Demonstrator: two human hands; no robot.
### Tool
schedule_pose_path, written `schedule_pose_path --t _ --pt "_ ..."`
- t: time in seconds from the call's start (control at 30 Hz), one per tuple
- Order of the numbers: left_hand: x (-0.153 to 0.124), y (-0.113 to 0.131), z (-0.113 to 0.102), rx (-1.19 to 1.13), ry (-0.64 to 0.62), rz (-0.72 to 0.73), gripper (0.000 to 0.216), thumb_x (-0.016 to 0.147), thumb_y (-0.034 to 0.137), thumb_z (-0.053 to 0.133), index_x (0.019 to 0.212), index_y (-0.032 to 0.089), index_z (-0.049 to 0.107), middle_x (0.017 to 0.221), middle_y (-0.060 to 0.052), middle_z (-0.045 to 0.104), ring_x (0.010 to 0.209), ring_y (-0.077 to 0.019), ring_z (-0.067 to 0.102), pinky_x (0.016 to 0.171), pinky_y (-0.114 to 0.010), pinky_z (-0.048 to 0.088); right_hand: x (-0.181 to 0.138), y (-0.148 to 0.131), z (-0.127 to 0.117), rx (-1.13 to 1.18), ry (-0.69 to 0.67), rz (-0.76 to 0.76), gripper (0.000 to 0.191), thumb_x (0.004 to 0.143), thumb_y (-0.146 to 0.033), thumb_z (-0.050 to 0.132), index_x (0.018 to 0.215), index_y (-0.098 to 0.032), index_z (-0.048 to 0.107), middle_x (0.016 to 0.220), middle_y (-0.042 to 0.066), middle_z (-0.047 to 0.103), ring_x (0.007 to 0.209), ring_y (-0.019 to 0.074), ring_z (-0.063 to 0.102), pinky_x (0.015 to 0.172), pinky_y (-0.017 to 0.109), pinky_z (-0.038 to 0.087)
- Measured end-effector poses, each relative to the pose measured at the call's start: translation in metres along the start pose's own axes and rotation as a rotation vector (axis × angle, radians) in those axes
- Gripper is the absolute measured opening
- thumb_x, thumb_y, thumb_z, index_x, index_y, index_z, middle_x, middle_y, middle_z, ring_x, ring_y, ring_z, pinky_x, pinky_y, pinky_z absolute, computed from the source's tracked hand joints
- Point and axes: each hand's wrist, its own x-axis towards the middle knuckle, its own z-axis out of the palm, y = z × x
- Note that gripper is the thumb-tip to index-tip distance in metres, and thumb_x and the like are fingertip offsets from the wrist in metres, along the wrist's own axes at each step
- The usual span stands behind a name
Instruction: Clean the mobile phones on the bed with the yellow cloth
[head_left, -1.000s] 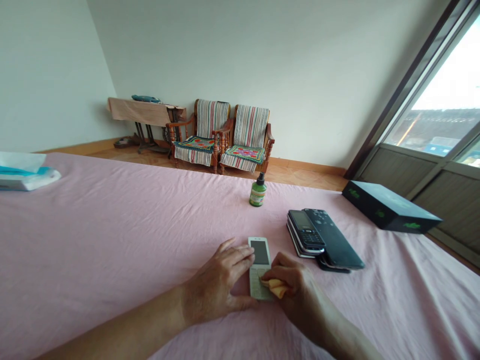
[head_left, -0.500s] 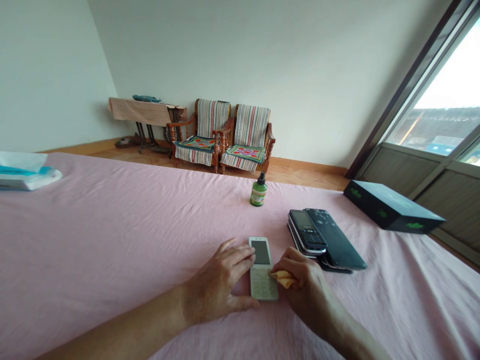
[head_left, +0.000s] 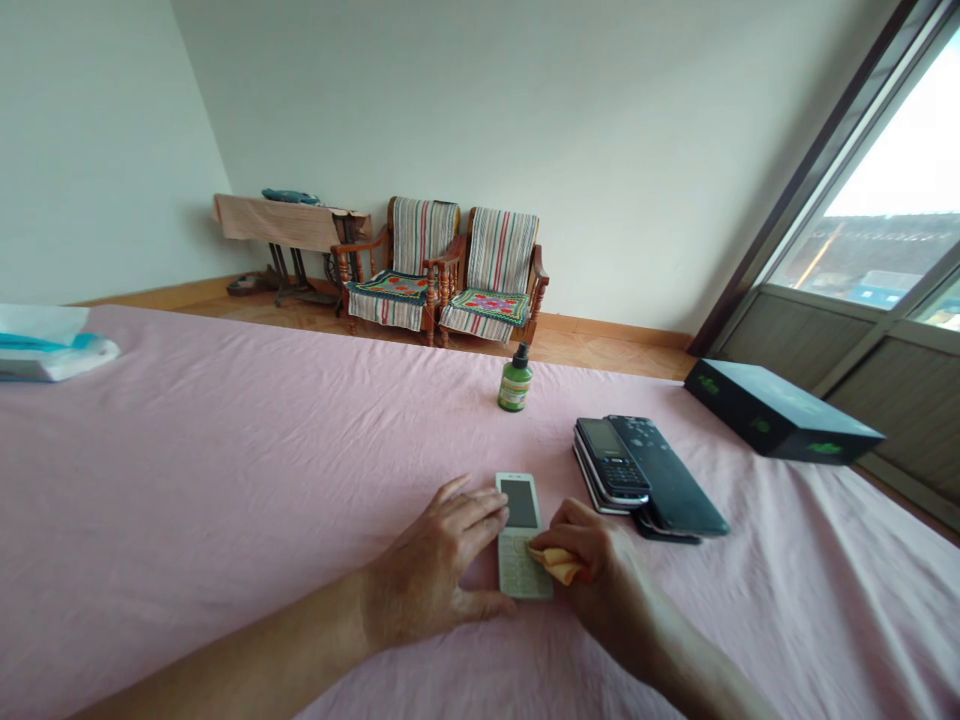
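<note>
A white keypad phone (head_left: 517, 503) lies face up on the pink cloth, its screen towards the far end and its keys nearer me. Along its left side rests my left hand (head_left: 442, 560), fingers stretched out with the tips on the screen's left edge and the thumb by the lower corner. My right hand (head_left: 600, 565) is closed around a folded yellow cloth (head_left: 559, 565). The tip of that cloth touches the upper keys, just under the screen. Part of the yellow cloth is hidden within the fingers.
Right of my hands lie stacked phones, a black keypad phone (head_left: 611, 462) and a large dark phone (head_left: 667, 480) among them. A green spray bottle (head_left: 515, 383) stands beyond. A black box (head_left: 780, 410) sits far right, a white-and-blue packet (head_left: 56, 345) far left, on the pink cloth (head_left: 247, 430).
My right hand has moved slightly left, carrying the yellow cloth's tip from the keypad's right edge further over the keys. My left hand keeps its place on the phone.
</note>
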Motion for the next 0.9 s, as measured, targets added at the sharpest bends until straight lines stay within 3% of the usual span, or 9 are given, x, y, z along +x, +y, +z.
schedule_pose_path --t 0.17,0.33,0.9 --pt "-0.0008 -0.0006 0.0004 0.010 -0.013 -0.011 0.070 0.071 0.046 0.076 0.129 0.014 0.052 0.132 -0.017 0.055 0.126 -0.0317 0.046 0.109 -0.055 0.027 0.0005 -0.0001 -0.0040 -0.079 0.028 0.035 0.031 0.067 0.006 0.048 0.067 -0.017 0.069 0.070 0.000 0.051 0.062 0.0104 0.051 0.055 0.022 0.033" --pt "-0.0005 -0.0003 0.0004 0.004 -0.003 -0.012 0.070 0.070 0.045 0.076 0.128 0.014 0.053 0.131 -0.017 0.056 0.125 -0.0319 0.047 0.109 -0.054 0.027 -0.0009 -0.0025 -0.0035 -0.024 -0.031 -0.012 0.038 0.062 0.009 0.043 0.069 -0.018 0.068 0.073 0.000 0.052 0.066 0.0104 0.053 0.056 0.020 0.035" --pt "0.0008 0.0004 -0.0013 -0.003 0.011 0.007 0.070 0.070 0.046 0.076 0.129 0.017 0.052 0.130 -0.017 0.056 0.124 -0.0330 0.048 0.107 -0.057 0.028 0.0014 -0.0039 -0.0058 -0.107 0.039 0.030 0.029 0.064 0.006 0.047 0.061 -0.016 0.066 0.067 -0.001 0.051 0.058 0.0093 0.050 0.053 0.021 0.031"
